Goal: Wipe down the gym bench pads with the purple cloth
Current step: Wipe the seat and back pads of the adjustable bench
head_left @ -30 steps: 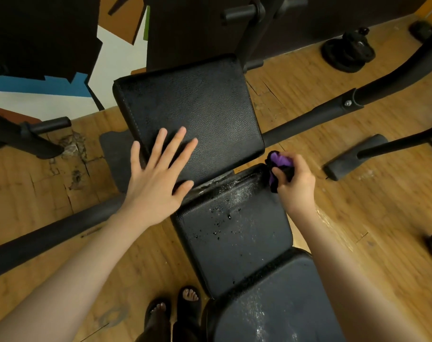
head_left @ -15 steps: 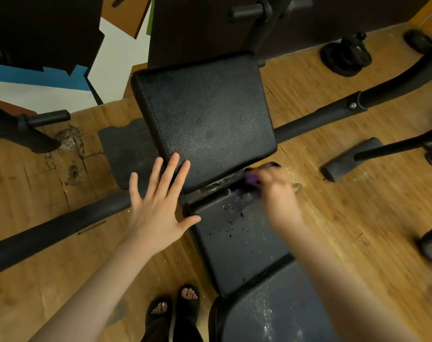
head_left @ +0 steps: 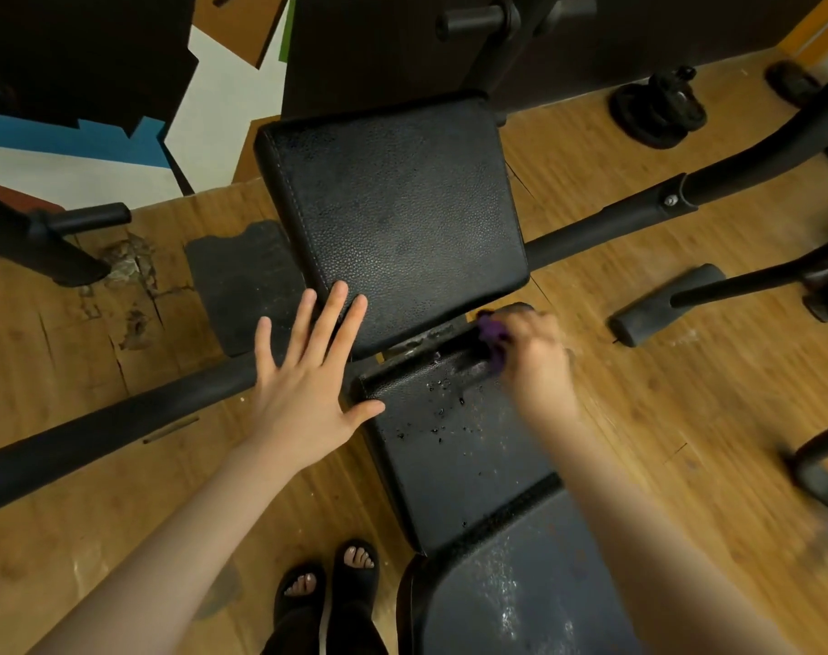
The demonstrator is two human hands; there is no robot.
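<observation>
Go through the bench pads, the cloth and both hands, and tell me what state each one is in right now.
Upper pad: looks mostly dry, left fingertips resting on its near edge.
Middle pad: wet, droplets scattered across its far half.
Near pad: streaked with wet smears.
Purple cloth: bunched up, pressed at the far right corner of the middle pad.
Left hand: flat, fingers spread.
Right hand: grips the purple cloth, blurred.

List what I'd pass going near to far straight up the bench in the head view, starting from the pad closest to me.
Nearest pad, streaked with spray → middle pad with droplets → purple cloth gripped in the right hand at that pad's far edge → far pad → upright post.
</observation>
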